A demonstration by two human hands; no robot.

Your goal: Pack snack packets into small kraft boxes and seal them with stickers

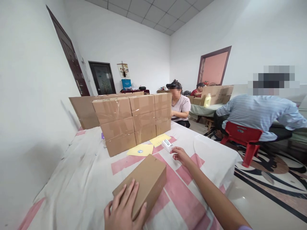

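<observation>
My left hand (126, 206) lies with its fingers spread on top of a closed brown cardboard box (146, 175), which sits at an angle in front of me. My right hand (180, 155) reaches out past the box. Its thumb and forefinger pinch the near right corner of a small white box (167, 145) with a printed patch on top; the other fingers are curled. Beside that white box lie a yellow card (160, 140) with small marks and a yellow envelope-like paper (140, 150) with a blue picture on it.
Taped cardboard boxes (133, 123) stand stacked at the back of the cloth-covered table (79, 179), with a larger carton (83, 111) behind. A person (181, 105) sits beyond them. Another person (259, 111) sits right on a red chair (242, 132).
</observation>
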